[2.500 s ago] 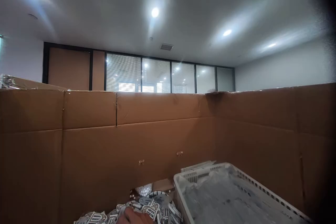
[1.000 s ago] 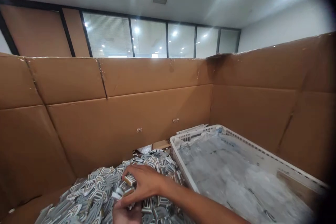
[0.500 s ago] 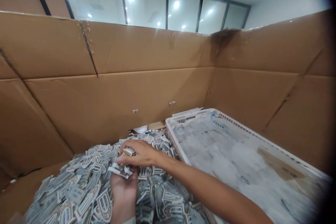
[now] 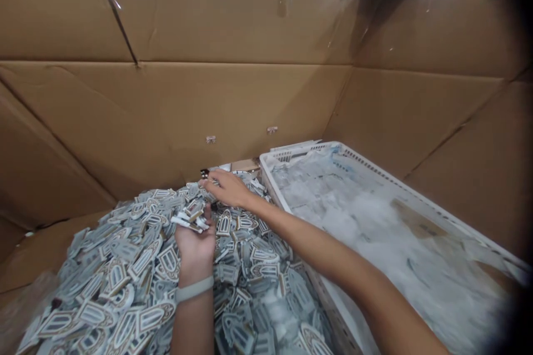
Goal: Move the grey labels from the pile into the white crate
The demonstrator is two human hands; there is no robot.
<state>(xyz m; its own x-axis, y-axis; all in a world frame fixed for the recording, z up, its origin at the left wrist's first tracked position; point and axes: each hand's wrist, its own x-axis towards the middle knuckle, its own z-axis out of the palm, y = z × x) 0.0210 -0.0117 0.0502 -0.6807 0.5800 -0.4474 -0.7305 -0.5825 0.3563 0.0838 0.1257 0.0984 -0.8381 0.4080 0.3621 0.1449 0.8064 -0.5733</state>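
A brown cardboard wall point(image 4: 125, 111) rises at the far left and runs on behind everything. Below it, a heap of grey and white badges point(image 4: 125, 283) covers the near left of the scene, many lying face up with an arch pattern. The left hand point(image 4: 195, 244) rests on the heap near its middle, palm up, with a pale band point(image 4: 194, 289) around the wrist. Its fingers point(image 4: 195, 221) are curled around a small stack of badges point(image 4: 189, 216) held at the fingertips. Just beyond, the right hand point(image 4: 227, 187) lies palm down on the far end of the heap, its forearm crossing in from the near right. Its fingers point(image 4: 210, 180) are spread flat and slightly apart on the badges there, gripping nothing that can be seen. To the right, touching the heap, stands a white plastic crate point(image 4: 375, 173) with a perforated rim, filled with blurred clear plastic bags point(image 4: 366, 233).
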